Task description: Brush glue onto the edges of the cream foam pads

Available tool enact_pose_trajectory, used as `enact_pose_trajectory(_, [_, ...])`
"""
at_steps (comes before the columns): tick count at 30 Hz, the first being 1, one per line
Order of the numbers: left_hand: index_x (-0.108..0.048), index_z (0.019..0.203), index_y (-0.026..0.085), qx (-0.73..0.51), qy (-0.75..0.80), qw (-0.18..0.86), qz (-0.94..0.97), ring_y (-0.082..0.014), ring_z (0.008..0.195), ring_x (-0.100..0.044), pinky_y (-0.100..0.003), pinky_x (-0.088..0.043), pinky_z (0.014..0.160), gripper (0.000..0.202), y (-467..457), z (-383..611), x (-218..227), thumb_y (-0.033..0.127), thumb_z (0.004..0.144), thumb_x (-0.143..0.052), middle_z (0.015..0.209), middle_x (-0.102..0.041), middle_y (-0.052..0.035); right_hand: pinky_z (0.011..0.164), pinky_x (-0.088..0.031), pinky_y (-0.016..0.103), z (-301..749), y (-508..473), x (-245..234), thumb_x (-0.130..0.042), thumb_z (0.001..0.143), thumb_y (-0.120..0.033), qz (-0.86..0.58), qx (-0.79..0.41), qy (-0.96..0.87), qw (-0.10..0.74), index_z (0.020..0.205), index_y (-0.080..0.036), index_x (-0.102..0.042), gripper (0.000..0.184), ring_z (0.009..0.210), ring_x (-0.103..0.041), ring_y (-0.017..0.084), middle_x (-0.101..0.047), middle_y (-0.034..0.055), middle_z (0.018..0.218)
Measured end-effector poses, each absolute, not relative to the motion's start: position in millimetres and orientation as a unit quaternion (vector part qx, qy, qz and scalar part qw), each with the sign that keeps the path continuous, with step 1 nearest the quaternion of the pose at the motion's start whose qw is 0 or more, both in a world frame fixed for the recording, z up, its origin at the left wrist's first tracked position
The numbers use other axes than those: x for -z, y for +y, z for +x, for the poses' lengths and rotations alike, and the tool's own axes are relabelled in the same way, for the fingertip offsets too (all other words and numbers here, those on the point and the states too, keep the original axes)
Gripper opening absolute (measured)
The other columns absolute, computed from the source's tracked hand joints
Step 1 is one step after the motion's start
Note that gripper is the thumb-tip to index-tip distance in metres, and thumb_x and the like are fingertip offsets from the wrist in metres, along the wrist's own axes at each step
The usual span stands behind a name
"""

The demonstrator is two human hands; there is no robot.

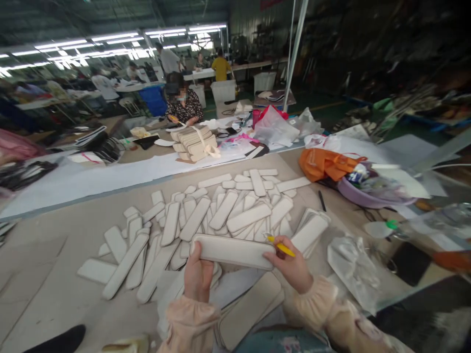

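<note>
Held across in front of me is a long cream padded strip (233, 251) with rounded corners and a darker edge. My left hand (198, 274) is closed on its left end, thumb on top. At the right end, the thumb of my right hand (292, 264) presses on the strip. That same hand grips a slim yellow-handled tool (282, 246); its small pale tip points left, and its kind is unclear. Beyond my hands lies a loose heap of similar strips (195, 218). A stack of larger beige strips (250, 311) lies close to my body.
A purple basin (362, 193) with an orange bag (324, 165) stands at the right. Nearer are a clear plastic bag (353, 264) and a dark flat object (410, 263). Across the table, a person (186, 105) works behind a tied bundle of beige pieces (195, 142).
</note>
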State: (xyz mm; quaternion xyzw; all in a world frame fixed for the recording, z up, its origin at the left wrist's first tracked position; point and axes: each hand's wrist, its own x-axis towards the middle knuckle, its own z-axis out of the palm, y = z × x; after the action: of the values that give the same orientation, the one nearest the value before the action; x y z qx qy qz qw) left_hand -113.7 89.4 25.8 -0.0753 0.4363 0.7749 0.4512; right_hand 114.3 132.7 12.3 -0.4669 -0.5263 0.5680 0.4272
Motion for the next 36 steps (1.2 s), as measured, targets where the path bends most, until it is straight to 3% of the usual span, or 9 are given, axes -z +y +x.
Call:
enact_pose_trajectory(8, [-0.062, 0.104, 0.013, -0.767, 0.435, 0.456, -0.118, -0.0148, 0.088, -0.066, -0.024, -0.055, 0.079, 0.026, 109.9, -141.9, 1.7, 0.026, 0.091, -0.043, 0.094, -0.070, -0.0075, 0.052, -0.040, 0.024, 91.8, 153.9, 6.8, -0.071, 0.068, -0.041, -0.496, -0.541, -0.544, 0.406, 0.082, -0.024, -0.047, 0.033, 0.054, -0.046, 0.012, -0.043, -0.0056, 0.062])
enact_pose_trajectory(13, [-0.061, 0.105, 0.011, -0.758, 0.419, 0.468, -0.175, -0.0169, 0.083, -0.067, -0.027, -0.056, 0.076, 0.025, 127.8, -151.5, 13.0, 0.023, 0.090, -0.046, 0.087, -0.071, -0.0090, 0.048, -0.038, 0.024, 85.0, 169.8, 14.6, -0.070, 0.069, -0.040, -0.519, -0.504, -0.575, 0.383, 0.078, -0.025, -0.047, 0.029, 0.052, -0.044, 0.013, -0.043, -0.0052, 0.060])
enact_pose_trajectory(19, [-0.061, 0.101, 0.011, -0.728, 0.422, 0.521, -0.144, -0.0198, 0.090, -0.066, -0.030, -0.057, 0.075, 0.020, 148.5, -139.9, 23.8, 0.020, 0.085, -0.053, 0.098, -0.069, -0.0116, 0.051, -0.043, 0.025, 89.0, 200.1, 22.2, -0.071, 0.067, -0.043, -0.526, -0.499, -0.561, 0.400, 0.078, -0.025, -0.047, 0.032, 0.056, -0.049, 0.014, -0.045, -0.0046, 0.063])
enact_pose_trajectory(24, [-0.059, 0.105, 0.010, -0.720, 0.420, 0.526, -0.169, -0.0178, 0.088, -0.067, -0.028, -0.057, 0.074, 0.022, 183.2, -134.0, 35.9, 0.021, 0.088, -0.049, 0.095, -0.069, -0.0120, 0.055, -0.046, 0.025, 91.8, 232.3, 30.2, -0.069, 0.070, -0.043, -0.543, -0.425, -0.596, 0.411, 0.082, -0.024, -0.048, 0.031, 0.060, -0.054, 0.015, -0.052, -0.0028, 0.066])
enact_pose_trajectory(29, [-0.059, 0.107, 0.012, -0.716, 0.372, 0.572, -0.149, -0.0191, 0.094, -0.065, -0.030, -0.056, 0.075, 0.025, 249.6, -130.6, 39.3, 0.023, 0.090, -0.046, 0.102, -0.067, -0.0133, 0.068, -0.051, 0.030, 103.5, 256.5, 16.4, -0.064, 0.076, -0.038, -0.538, -0.290, -0.660, 0.436, 0.091, -0.025, -0.049, 0.024, 0.078, -0.064, 0.020, -0.065, 0.0041, 0.090])
enact_pose_trajectory(33, [-0.059, 0.103, 0.015, -0.710, 0.384, 0.586, -0.064, -0.0186, 0.099, -0.063, -0.032, -0.055, 0.079, 0.021, 323.5, -117.4, 39.7, 0.023, 0.090, -0.045, 0.103, -0.067, -0.0105, 0.078, -0.051, 0.035, 133.2, 253.4, -0.4, -0.060, 0.080, -0.031, -0.550, -0.185, -0.686, 0.439, 0.091, -0.025, -0.049, 0.017, 0.095, -0.064, 0.024, -0.066, 0.0076, 0.107])
enact_pose_trajectory(36, [-0.059, 0.096, 0.013, -0.670, 0.554, 0.463, 0.175, -0.0158, 0.093, -0.065, -0.030, -0.053, 0.079, 0.025, 370.5, -109.3, 40.7, 0.022, 0.094, -0.035, 0.093, -0.068, -0.0096, 0.071, -0.053, 0.033, 159.2, 236.2, -3.6, -0.060, 0.081, -0.030, -0.592, -0.131, -0.677, 0.418, 0.092, -0.025, -0.051, 0.015, 0.088, -0.066, 0.023, -0.068, 0.0075, 0.103])
